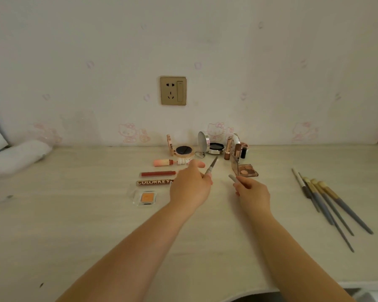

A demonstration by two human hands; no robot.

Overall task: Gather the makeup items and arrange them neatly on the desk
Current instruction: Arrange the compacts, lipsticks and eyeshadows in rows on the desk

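Head view: both forearms extend over the light wood-grain desk (74, 225). The left hand (190, 188) pinches a slim grey pencil-like stick (212, 165), tip raised toward the wall. The right hand (252, 194) is curled round a short grey piece (233, 178), probably its cap; this cannot be confirmed.

Risks:
- If the two parts are to be joined, a skewed approach could smear or snap the tip.
- The raised stick points at the open cushion compact (214, 147) and the upright lipstick tubes (232, 151). A forward slip could topple the tubes.
- The open eyeshadow palette (246, 170) lies just beyond the right hand; a knock to its raised lid could shift it.

Surroundings:
- Left group: pink tube (163, 162), red lip-gloss stick (157, 173), COLORKEY stick (154, 182) and clear-cased orange pan (147, 197), lying roughly in a column.
- A round dark compact (183, 151) lies behind the left hand.
- Makeup brushes (327, 203) lie fanned, well apart to the right.
- White cloth bundle (18, 155) at far left; wall socket (173, 90) above.
- The desk between the hands and the brushes carries no obstruction.
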